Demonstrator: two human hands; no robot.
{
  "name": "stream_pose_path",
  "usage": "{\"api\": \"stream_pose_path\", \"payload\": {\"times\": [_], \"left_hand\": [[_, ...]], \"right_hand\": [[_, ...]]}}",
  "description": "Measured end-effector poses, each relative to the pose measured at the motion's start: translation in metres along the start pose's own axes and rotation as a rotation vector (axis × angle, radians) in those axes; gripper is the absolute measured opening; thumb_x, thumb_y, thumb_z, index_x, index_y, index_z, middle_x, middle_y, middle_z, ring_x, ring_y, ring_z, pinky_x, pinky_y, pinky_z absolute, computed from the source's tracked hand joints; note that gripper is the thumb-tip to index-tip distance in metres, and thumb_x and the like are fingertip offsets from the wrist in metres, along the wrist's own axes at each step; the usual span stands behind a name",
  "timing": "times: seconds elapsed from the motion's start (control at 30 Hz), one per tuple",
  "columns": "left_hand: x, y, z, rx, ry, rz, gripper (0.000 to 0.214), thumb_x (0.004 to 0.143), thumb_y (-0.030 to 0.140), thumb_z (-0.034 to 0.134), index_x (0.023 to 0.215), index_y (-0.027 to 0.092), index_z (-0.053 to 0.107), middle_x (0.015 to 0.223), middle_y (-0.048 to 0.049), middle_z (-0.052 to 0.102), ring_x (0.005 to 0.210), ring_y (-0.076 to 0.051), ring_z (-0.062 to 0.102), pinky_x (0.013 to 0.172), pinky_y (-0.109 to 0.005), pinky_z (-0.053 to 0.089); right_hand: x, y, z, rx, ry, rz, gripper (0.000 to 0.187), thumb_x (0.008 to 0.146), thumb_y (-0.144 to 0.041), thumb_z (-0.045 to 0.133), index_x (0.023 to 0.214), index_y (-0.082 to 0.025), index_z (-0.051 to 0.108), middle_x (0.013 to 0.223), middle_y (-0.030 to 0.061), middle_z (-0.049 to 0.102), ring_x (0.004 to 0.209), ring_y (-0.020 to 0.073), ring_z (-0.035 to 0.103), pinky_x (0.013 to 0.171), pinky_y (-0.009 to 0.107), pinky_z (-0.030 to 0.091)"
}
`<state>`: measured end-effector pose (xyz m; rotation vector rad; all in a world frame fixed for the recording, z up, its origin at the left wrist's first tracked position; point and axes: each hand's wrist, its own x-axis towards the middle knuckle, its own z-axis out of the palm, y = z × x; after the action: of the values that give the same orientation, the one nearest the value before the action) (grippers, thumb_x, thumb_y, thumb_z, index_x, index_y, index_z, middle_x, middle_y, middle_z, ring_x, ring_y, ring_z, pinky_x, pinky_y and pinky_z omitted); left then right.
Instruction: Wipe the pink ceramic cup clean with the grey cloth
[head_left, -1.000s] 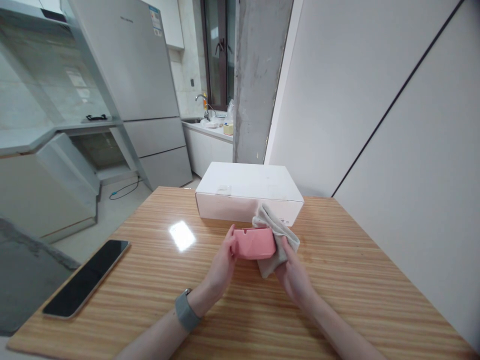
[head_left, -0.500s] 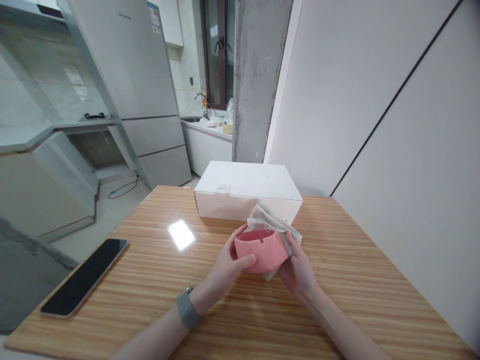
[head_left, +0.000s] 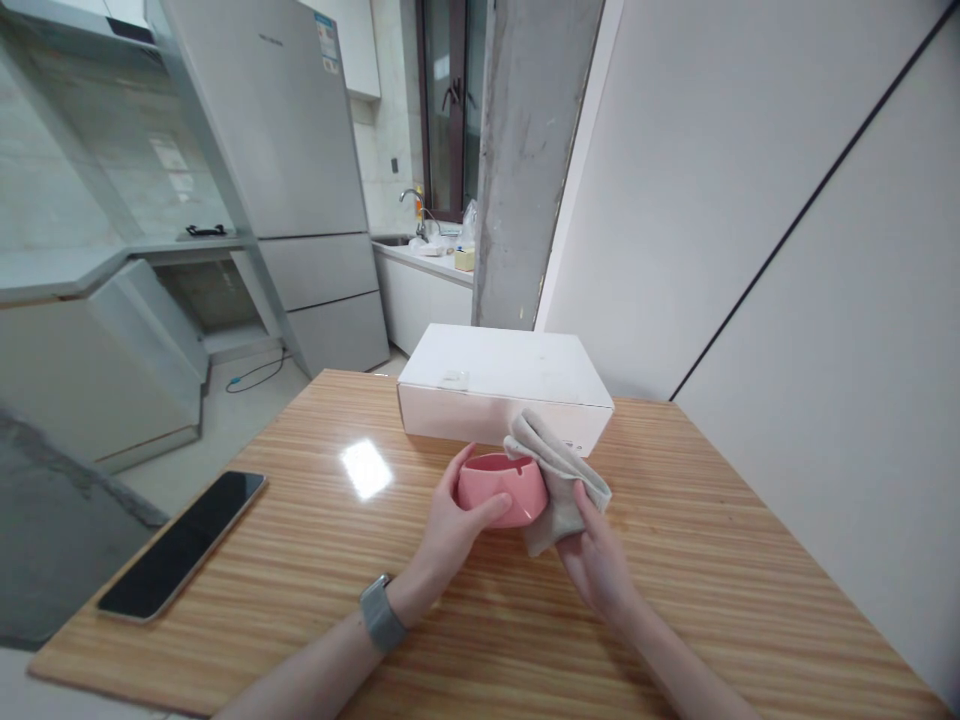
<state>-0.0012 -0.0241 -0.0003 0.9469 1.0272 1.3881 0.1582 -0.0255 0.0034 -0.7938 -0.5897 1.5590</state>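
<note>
A pink ashtray with angled sides and a notch in its rim is held above the wooden table. My left hand is closed around its left side, thumb across the front. In my right hand is a folded grey cloth, pinched between thumb and fingers. The cloth lies against or just beside the right side of the ashtray; I cannot tell if they touch. The right fingers are partly hidden behind the cloth. A watch with a grey strap is on my left wrist.
Behind my hands a white box lies across the far side of the wooden table. A black-screened phone rests near the left edge. Beyond are a fridge and a counter; a white wall borders the right.
The ashtray has shifted left and turned a little in my left hand. The cloth, earlier largely behind it, now sits more to its right, showing more of itself. The view has swung slightly.
</note>
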Motion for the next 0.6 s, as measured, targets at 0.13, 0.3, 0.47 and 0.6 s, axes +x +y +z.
{"api": "stream_pose_path", "payload": {"times": [0.13,0.3,0.47,0.6], "left_hand": [[0.0,-0.003,0.001,-0.189,-0.124,-0.073,0.086,0.074,0.042,0.075,0.148,0.021,0.035,0.137,-0.0125,0.057,0.127,-0.028,0.052,0.109,-0.04,0.037],[-0.003,-0.006,-0.001,-0.227,-0.325,-0.152,0.084,0.074,0.032,0.075,0.149,0.024,0.036,0.147,-0.0105,0.049,0.136,-0.027,0.043,0.115,-0.041,0.029],[-0.005,-0.006,-0.003,-0.079,-0.377,-0.051,0.098,0.062,0.021,0.087,0.148,0.029,0.038,0.145,-0.0117,0.049,0.129,-0.03,0.051,0.108,-0.041,0.039],[-0.007,0.001,0.001,-0.071,-0.375,-0.012,0.109,0.05,0.02,0.093,0.146,0.028,0.041,0.138,-0.012,0.055,0.126,-0.032,0.053,0.107,-0.041,0.04]], "right_hand": [[0.001,0.0,0.0,-0.003,0.056,-0.022,0.043,0.075,-0.053,0.074,0.108,-0.026,0.073,0.122,0.0016,0.071,0.127,0.0266,0.056,0.101,0.039,0.051],[0.008,-0.014,-0.004,0.043,0.106,-0.061,0.037,0.079,-0.051,0.069,0.104,-0.024,0.073,0.113,0.0029,0.075,0.122,0.0274,0.06,0.101,0.041,0.051],[0.01,-0.022,-0.006,0.052,0.168,-0.016,0.037,0.079,-0.052,0.066,0.1,-0.022,0.074,0.105,0.0062,0.077,0.117,0.0307,0.063,0.103,0.045,0.049],[0.004,-0.019,-0.002,0.046,0.13,0.047,0.037,0.079,-0.052,0.067,0.096,-0.02,0.075,0.102,0.0073,0.078,0.116,0.0324,0.064,0.103,0.047,0.049]]}}
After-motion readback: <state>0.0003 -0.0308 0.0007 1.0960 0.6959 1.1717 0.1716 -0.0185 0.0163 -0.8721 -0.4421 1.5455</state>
